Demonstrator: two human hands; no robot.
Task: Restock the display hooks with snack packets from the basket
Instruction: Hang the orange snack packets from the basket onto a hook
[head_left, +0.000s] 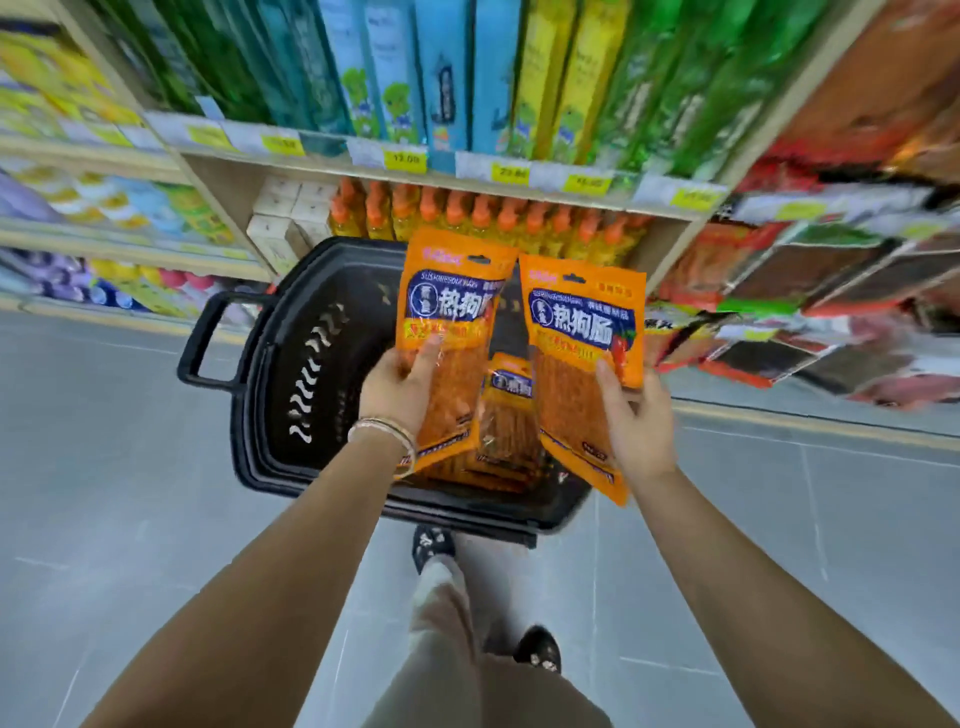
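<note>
The left hand (400, 384) grips a flat, glossy orange snack packet (452, 296) by its lower half, thumb pressed on the clear window where ribbed reddish strips show; thin bangles (384, 428) ring its wrist. The right hand (636, 415) pinches a second matching packet (582, 322) along its right edge, thumb on the front, fingers behind. Both pouches stand upright above the grips, punched hang-tabs at the top, and their inner edges nearly meet between the hands. Directly beneath the hands sits a black plastic basket (291, 364) with wavy slots in its walls and a looped handle (202, 338) jutting out beyond the left hand. More of the same pouches, the stacked packets (506, 415), lie flat in it under the gap between the grips. Beyond the right hand, blurred red and orange hanging packets (779, 291) crowd in rows. Past the raised pouches a wooden shelf edge (519, 174) carries yellow price tags above orange-capped bottles (467, 208). Smooth grey floor tiles (130, 467) lie open outside both forearms.
</note>
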